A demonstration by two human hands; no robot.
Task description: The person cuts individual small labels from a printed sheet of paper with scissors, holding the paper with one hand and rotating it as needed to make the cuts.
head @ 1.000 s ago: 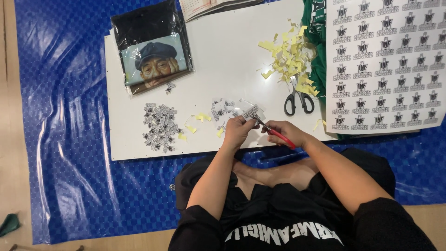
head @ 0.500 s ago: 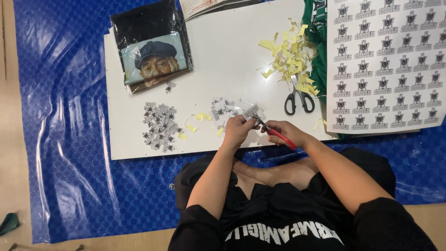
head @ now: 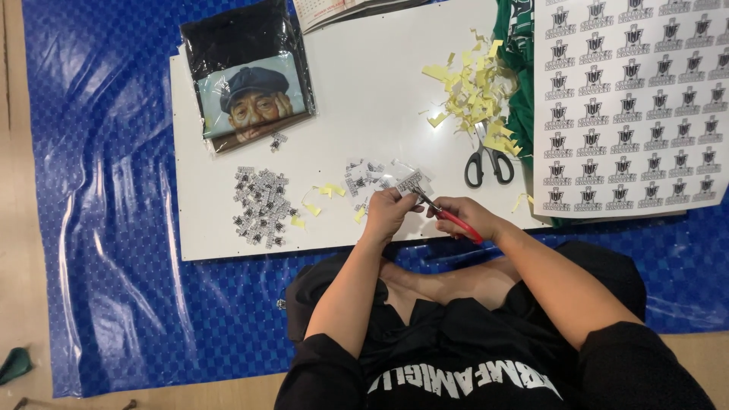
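Note:
My left hand [head: 389, 214] pinches a small printed sticker piece [head: 410, 182] above the white board [head: 364, 83]. My right hand [head: 465, 218] grips red-handled scissors [head: 448, 216], their blades at the edge of that piece. A pile of cut-out black-and-white stickers [head: 262, 206] lies to the left on the board. More cut pieces [head: 363, 176] sit just beyond my left hand, with a few yellow scraps [head: 326, 191] beside them.
Black-handled scissors [head: 488, 159] lie beside a heap of yellow paper trimmings [head: 472, 87]. A large printed sticker sheet [head: 634, 102] covers green cloth [head: 519, 68] at the right. A bagged dark garment with a portrait print [head: 247, 76] lies at back left. Blue tarp [head: 106, 228] surrounds the board.

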